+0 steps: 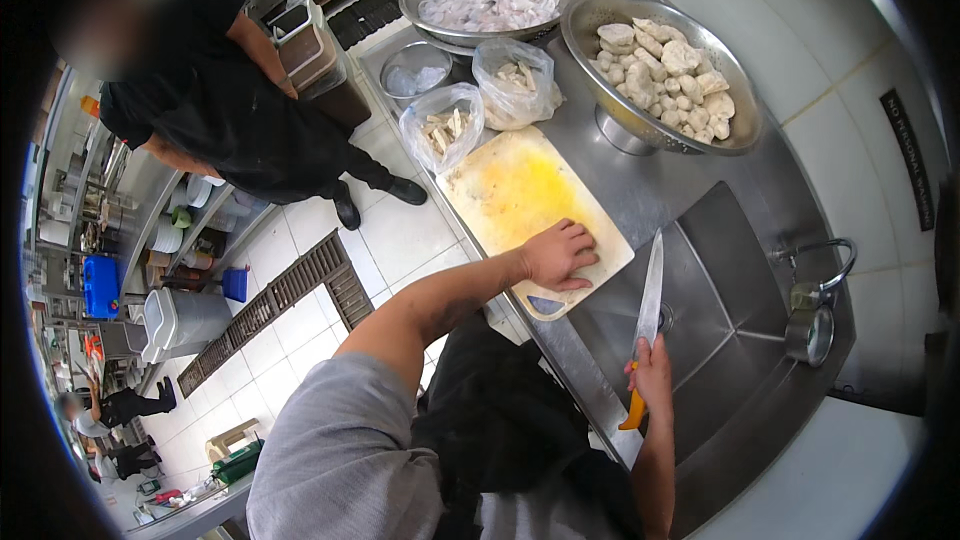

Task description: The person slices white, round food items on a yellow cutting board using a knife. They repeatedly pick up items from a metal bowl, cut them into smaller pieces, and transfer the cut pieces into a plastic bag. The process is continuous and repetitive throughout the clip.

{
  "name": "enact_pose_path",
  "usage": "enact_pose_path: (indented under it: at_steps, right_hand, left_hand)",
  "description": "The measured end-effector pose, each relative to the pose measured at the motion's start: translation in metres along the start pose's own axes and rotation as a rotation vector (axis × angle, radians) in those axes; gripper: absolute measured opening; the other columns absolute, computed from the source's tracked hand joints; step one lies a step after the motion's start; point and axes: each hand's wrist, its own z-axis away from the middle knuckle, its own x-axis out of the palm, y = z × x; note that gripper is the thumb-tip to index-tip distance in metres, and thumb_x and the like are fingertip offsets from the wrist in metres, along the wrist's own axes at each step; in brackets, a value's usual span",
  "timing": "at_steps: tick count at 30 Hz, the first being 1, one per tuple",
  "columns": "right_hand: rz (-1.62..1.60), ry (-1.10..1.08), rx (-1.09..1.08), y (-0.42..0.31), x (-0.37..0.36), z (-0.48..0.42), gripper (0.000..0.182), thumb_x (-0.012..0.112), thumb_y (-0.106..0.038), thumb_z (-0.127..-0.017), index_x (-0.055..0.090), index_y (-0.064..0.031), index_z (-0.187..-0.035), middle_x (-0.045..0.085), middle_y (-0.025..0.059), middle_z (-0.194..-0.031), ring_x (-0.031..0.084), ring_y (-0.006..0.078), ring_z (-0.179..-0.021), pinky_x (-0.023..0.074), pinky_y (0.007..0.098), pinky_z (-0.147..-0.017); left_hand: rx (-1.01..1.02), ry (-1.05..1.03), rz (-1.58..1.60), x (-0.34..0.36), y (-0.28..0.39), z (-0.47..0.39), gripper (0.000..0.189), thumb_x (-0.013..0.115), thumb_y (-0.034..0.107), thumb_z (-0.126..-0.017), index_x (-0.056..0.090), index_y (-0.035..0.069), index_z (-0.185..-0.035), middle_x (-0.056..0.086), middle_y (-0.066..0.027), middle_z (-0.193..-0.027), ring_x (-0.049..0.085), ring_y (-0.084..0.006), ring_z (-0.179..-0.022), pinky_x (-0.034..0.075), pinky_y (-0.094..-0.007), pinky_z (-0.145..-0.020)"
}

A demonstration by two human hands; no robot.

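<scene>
My left hand (561,256) lies on a white plastic cutting board (480,199), fingers spread and slightly bent, nothing in its grasp. Yellow stains cover much of the board, and its near corner juts over the edge of the steel sink (705,382). My right hand (651,371) grips a long kitchen knife (649,292) by its orange-yellow handle. The blade points away from me, above the sink and right of the board. Beyond the board stand two clear plastic bags (475,109) (553,64) of pale, cut strips.
A perforated steel colander (739,101) of pale, dough-like lumps stands raised at back right. Another colander (420,22) holds whitish, translucent pieces; a small bowl (393,90) sits nearby. The faucet (840,259) and a metal pot (799,336) are at right. A person (247,120) stands left.
</scene>
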Motion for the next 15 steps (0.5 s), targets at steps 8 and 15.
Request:
enact_pose_path:
  at_steps: [8,15]
  right_hand:
    - [0.07,-0.093,-0.122,-0.045,0.019,-0.043,0.028,0.051,-0.03,-0.11,0.051,-0.0042,-0.121,0.065,0.0097,-0.072,0.059,0.0199,-0.048,0.0466,0.0368,-0.048]
    - [0.391,0.009,-0.244,-0.067,0.03,-0.077,0.035,0.051,-0.033,-0.108,0.051,-0.0026,-0.127,0.072,0.0219,-0.088,0.069,0.047,-0.087,0.0523,0.055,-0.079]
  left_hand:
    - [0.027,0.047,-0.035,0.0,0.003,0.012,0.029,0.078,0.022,-0.077,0.068,0.014,-0.103,0.058,-0.0042,-0.097,0.059,-0.0272,-0.092,0.055,-0.0368,-0.062]
    - [-0.023,0.058,-0.025,0.003,-0.003,0.008,0.031,0.077,0.019,-0.073,0.067,0.015,-0.102,0.057,-0.004,-0.096,0.061,-0.0275,-0.09,0.056,-0.0385,-0.059]
